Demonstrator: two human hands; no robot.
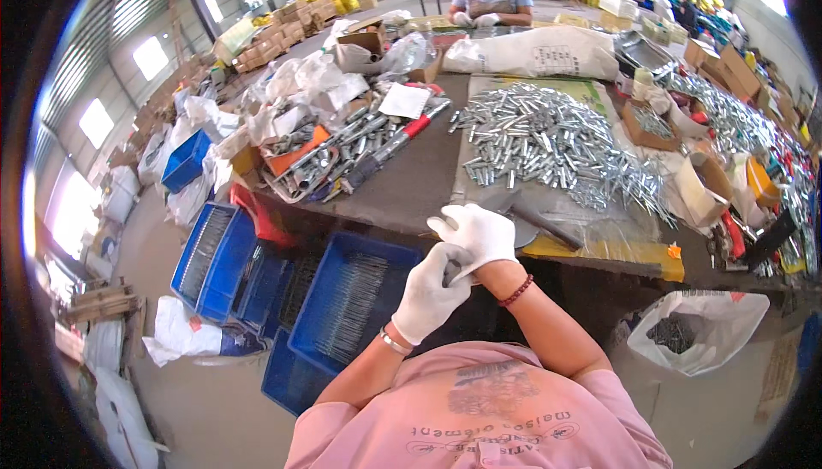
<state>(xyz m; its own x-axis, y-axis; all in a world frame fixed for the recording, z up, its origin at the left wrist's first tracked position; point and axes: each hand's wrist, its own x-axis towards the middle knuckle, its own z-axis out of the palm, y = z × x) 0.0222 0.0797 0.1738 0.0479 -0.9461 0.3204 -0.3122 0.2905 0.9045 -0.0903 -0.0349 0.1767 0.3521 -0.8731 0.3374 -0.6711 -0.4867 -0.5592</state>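
Observation:
Both my hands wear white gloves and meet in front of my chest, at the table's near edge. My left hand [431, 292] has its fingers closed at the cuff of the right glove, by the wrist. My right hand [478, 238] lies above it with its fingers stretched toward the left, and I see nothing held in it. Just right of it rests a flat tool with a dark handle [548, 228], partly hidden by the hand. Beyond my hands is a heap of short silvery metal tubes and pins [539, 139] on a sheet on the table.
Blue bins [338, 298] with metal rods stand below left. Mixed metal parts and a red-ended bar [419, 122] lie at the table's left. A white sack [548, 51] lies behind the heap. Right are small boxes [702, 185] and a plastic bag [698, 332]. A person sits opposite.

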